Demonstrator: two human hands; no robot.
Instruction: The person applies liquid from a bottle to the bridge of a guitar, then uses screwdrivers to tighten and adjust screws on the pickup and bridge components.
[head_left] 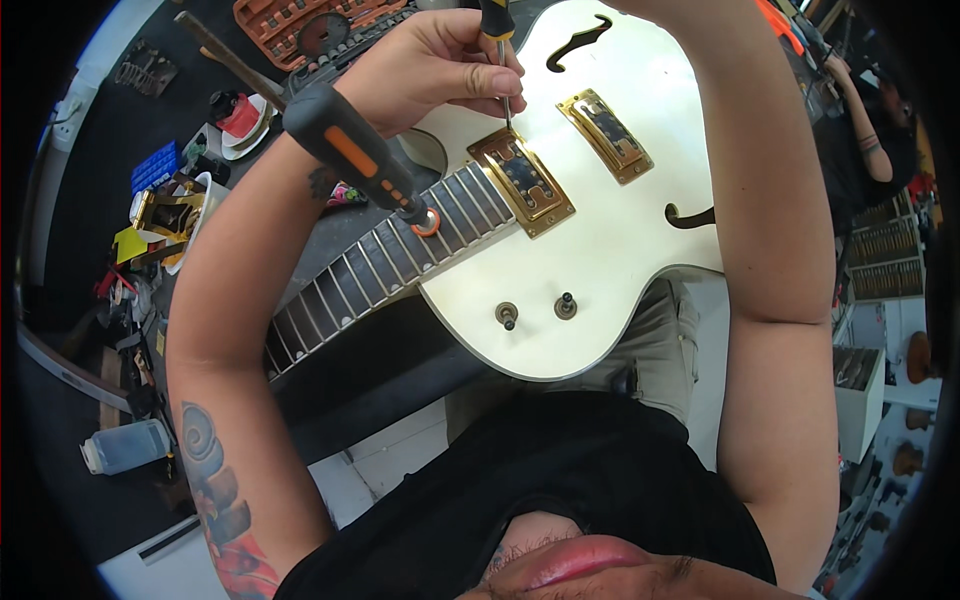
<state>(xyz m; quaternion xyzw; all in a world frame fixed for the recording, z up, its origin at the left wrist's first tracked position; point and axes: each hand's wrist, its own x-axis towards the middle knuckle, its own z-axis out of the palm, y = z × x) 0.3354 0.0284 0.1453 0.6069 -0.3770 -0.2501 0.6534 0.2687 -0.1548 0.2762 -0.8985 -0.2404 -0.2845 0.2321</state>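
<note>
A cream hollow-body guitar (660, 210) lies face up before me, partly over my lap, its dark fretboard (375, 265) running to the lower left. Thumb and fingers of my left hand (465, 75) pinch the shaft of a screwdriver (502, 60) with a black-and-yellow handle. Its tip meets the upper edge of the gold-framed neck pickup (523, 180). A second gold-framed pickup (606, 137) sits farther right. Only the heel of my right hand (645, 8) shows at the upper edge; its fingers are out of sight.
A dark grey tool with orange strips (345, 150) is above the fretboard. Left on the dark bench are an orange tool case (315, 35), a blue parts tray (155, 168), a white tub (208, 195) and a plastic bottle (125, 447). Another person's arm (860, 120) shows far right.
</note>
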